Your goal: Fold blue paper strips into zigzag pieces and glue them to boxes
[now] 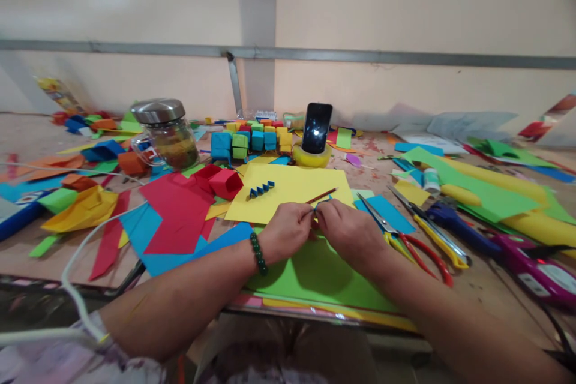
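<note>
My left hand (pixel 290 229) and my right hand (pixel 348 234) meet at their fingertips over the edge between a yellow sheet (pixel 299 177) and a green sheet (pixel 324 273). Both are closed in a pinch on a small strip of blue paper (pixel 331 197); most of it is hidden by the fingers. Just beyond the fingers lies a dark red pencil (pixel 323 194). On the yellow sheet, left of the pencil, rests a blue paper strip folded in a zigzag (pixel 261 190).
Scissors (pixel 407 240), a yellow-handled cutter (pixel 438 239) and a magenta glue gun (pixel 531 270) lie at right. Behind stand a phone (pixel 317 127) on a yellow tape roll (pixel 310 157), folded paper cubes (pixel 257 141) and a glass jar (pixel 168 144). A white cable (pixel 74 252) crosses the left.
</note>
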The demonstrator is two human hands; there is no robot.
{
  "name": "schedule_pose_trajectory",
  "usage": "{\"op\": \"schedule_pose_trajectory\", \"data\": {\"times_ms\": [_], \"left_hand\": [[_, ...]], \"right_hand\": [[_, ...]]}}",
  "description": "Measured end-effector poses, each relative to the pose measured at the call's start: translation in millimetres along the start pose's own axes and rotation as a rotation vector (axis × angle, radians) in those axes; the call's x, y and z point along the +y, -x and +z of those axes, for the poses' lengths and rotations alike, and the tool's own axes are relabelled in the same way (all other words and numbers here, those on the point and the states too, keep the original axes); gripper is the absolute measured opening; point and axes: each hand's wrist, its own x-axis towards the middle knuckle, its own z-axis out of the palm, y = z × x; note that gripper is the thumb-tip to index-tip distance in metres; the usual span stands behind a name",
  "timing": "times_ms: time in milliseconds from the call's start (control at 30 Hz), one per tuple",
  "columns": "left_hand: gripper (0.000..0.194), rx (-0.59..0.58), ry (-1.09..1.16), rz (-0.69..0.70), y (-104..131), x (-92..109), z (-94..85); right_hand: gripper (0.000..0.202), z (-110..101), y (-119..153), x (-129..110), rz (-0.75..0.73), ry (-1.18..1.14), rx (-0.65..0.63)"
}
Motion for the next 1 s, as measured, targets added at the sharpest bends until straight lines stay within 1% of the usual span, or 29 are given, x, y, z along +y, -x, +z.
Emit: {"op": "schedule_pose_trajectory", "data": {"times_ms": [67,100,167,200,267,333,367,433,500,533,600,667,700,767,833,867,1000], "left_hand": [[0.023,-0.005,0.131,-0.057,-0.6,2.3,1.5],[0.024,-0.009,0.174,-0.090,-0.8,4.2,1.7],[0.024,-0.028,0.227,-0.160,-1.3,8.7,1.0],[0.024,-0.037,0.244,-0.187,-1.4,10.8,0.4],[0.023,-0.041,0.262,-0.214,-1.4,13.7,-1.1],[0.022,-0.023,0.245,-0.185,-1.4,14.6,-2.0],[0.021,-0.009,0.233,-0.168,-1.3,14.5,-2.1],[0.020,0.012,0.226,-0.158,-1.3,13.9,-2.0],[0.021,0.017,0.236,-0.181,-1.3,13.8,-1.4],[0.021,0.011,0.251,-0.201,-1.2,14.2,-1.1],[0.022,-0.003,0.294,-0.240,-1.1,15.7,-0.4],[0.023,-0.007,0.340,-0.259,-0.9,17.8,0.3],[0.023,-0.002,0.360,-0.262,-0.7,18.7,0.6],[0.024,0.010,0.388,-0.267,-0.3,20.1,0.9],[0.024,0.013,0.401,-0.274,-0.2,20.5,0.9],[0.024,0.017,0.398,-0.268,-0.3,20.4,0.7],[0.019,0.062,0.356,-0.185,-1.3,19.0,-0.6]], "right_hand": [[0.024,1.3,2.5,-5.5,-0.057,0.126,0.055],[0.024,2.3,3.4,-6.5,-0.085,0.134,0.072],[0.023,4.7,3.8,-4.6,-0.104,0.053,0.092],[0.021,5.9,3.2,-2.3,-0.073,-0.035,0.090],[0.014,7.4,0.8,3.1,0.087,-0.275,0.087],[0.006,7.6,-2.4,7.4,0.285,-0.509,0.074],[0.005,7.2,-3.9,8.7,0.356,-0.596,0.056],[0.006,6.0,-5.5,9.4,0.406,-0.683,0.020],[0.009,4.6,-5.0,7.8,0.355,-0.624,0.029],[0.010,3.8,-4.0,6.1,0.298,-0.528,0.057],[0.015,1.9,-1.3,1.3,0.153,-0.251,0.133],[0.018,-0.3,1.4,-3.9,0.026,0.003,0.178],[0.018,-1.1,2.4,-6.0,-0.015,0.084,0.183],[0.018,-1.1,3.7,-7.8,-0.060,0.147,0.177],[0.017,2.0,4.0,-6.0,-0.051,0.091,0.177],[0.015,4.5,3.9,-4.1,-0.015,0.013,0.183],[0.014,13.3,1.7,2.7,0.190,-0.464,0.207]]}}
